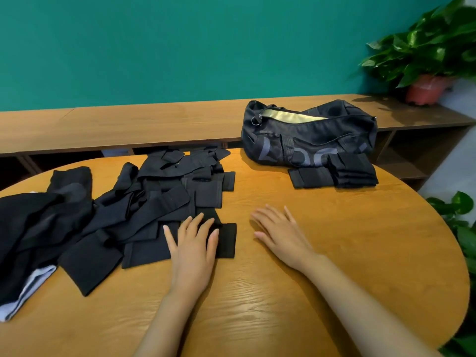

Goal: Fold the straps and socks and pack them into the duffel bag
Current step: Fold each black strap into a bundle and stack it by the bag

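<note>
A loose heap of black straps (pixel 159 191) covers the left half of the round wooden table (pixel 334 253). Dark socks (pixel 33 228) with pale ends lie at the far left edge. My left hand (pixel 193 246) rests flat, fingers spread, on a black strap (pixel 226 239) at the heap's near right corner. My right hand (pixel 280 234) lies flat on bare wood just right of it, holding nothing. The dark duffel bag (pixel 309 135) stands at the back right, unzipped, showing a yellowish lining. A neat stack of folded straps (pixel 337 171) sits against its front.
A long wooden bench shelf (pixel 128 124) runs behind the table along the teal wall. A potted plant (pixel 427 86) stands on its right end. More green leaves (pixel 461 228) reach in at the right, beside the table's edge.
</note>
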`<state>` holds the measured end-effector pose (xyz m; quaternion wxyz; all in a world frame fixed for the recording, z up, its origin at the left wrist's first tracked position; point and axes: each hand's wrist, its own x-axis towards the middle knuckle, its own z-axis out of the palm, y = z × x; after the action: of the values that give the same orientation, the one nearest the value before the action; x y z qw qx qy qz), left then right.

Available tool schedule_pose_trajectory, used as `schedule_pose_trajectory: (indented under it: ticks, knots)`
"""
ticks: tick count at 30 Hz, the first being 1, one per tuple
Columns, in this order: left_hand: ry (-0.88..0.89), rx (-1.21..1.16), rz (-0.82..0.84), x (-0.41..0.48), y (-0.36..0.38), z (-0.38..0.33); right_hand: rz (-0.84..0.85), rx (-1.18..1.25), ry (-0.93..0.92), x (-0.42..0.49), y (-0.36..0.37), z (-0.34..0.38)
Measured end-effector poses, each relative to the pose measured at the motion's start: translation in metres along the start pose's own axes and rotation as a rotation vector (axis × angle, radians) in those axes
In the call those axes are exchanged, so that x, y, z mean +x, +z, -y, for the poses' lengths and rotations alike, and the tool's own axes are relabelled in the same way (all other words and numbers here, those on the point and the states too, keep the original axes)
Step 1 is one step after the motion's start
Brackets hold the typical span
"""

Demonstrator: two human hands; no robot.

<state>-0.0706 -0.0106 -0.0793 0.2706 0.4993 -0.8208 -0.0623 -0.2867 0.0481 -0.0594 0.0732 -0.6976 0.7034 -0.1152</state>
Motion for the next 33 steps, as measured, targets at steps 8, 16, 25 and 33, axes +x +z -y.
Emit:
schedule_pose_trajectory:
  ticks: [8,16,25,33]
  knots:
    - [0.043,0.080,0.127,0.007,-0.019,0.027,0.072,0.011,-0.241,-0.011,0.020,0.054]
    - [0.024,0.235,0.256,0.023,-0.013,0.024,-0.143,0.010,-0.056,-0.043,0.012,0.026]
    - [0.167,0.286,0.156,0.059,-0.001,0.006,-0.077,0.021,-0.088,0.001,0.006,0.043]
    - [0.091,0.378,0.354,0.072,0.013,0.033,-0.051,0.026,0.040,-0.016,0.029,0.029]
